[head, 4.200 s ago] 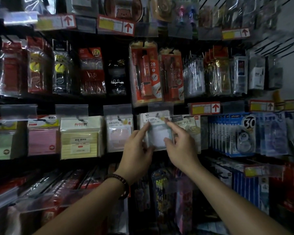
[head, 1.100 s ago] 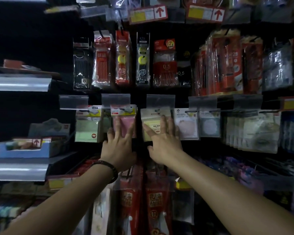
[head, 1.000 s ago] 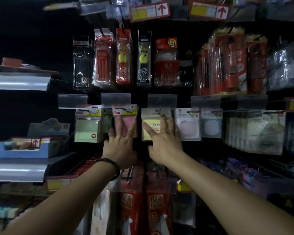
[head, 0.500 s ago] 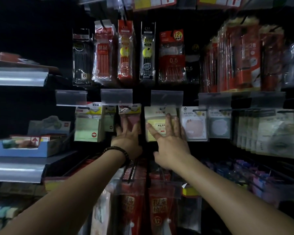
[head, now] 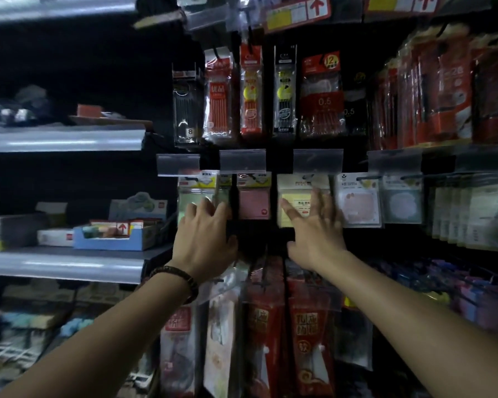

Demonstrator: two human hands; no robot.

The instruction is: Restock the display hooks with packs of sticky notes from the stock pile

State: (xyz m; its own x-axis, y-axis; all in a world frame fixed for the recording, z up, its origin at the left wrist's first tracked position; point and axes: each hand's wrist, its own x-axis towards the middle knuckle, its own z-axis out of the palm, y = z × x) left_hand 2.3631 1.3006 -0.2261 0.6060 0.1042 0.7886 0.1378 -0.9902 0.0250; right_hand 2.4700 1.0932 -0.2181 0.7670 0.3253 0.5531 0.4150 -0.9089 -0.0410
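Both hands are raised to the row of hanging packs. The left hand (head: 206, 242) lays its straight, spread fingers over the lower part of the green sticky-note pack (head: 194, 191). The right hand (head: 318, 237), fingers also spread apart, presses flat on the yellow sticky-note pack (head: 298, 196). The pink sticky-note pack (head: 253, 202) hangs between them, untouched.

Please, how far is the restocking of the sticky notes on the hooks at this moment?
Done: green pack, pink pack and yellow pack hang on their hooks. In hand: left hand lies flat on the green pack, right hand on the yellow one; neither holds a new pack. Left: unclear, no stock pile is in view.
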